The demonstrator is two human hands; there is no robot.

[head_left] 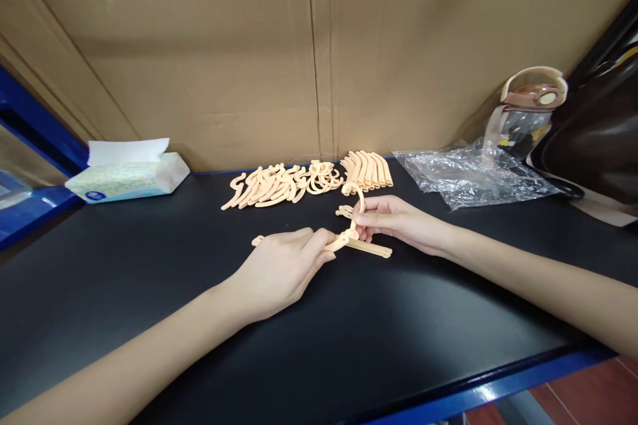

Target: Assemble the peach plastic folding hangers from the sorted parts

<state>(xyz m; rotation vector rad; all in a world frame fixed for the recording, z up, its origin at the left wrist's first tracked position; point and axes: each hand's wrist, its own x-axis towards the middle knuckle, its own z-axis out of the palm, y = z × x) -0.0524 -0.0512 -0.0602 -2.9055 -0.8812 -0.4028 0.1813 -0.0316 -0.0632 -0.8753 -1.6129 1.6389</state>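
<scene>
My left hand (284, 269) is closed on a curved, peach-coloured hanger arm (337, 243), whose end meets the base of a hook. In my right hand (391, 219) is that hanger hook (361, 202), pinched between thumb and fingers with its curl upward. The two pieces touch at a round joint; whether they are locked together I cannot tell. Beneath them a straight peach bar (373, 249) lies on the table, partly covered by my left hand. A small peach piece (343, 211) sits just behind the hook.
Along the back lie a pile of curved hanger arms (272, 186), a heap of hooks (321, 178) and a row of bent pieces (367, 169). A tissue pack (129, 176) stands left. Crumpled clear plastic (478, 176) and a bottle (528, 116) are right, before a cardboard wall (239, 60).
</scene>
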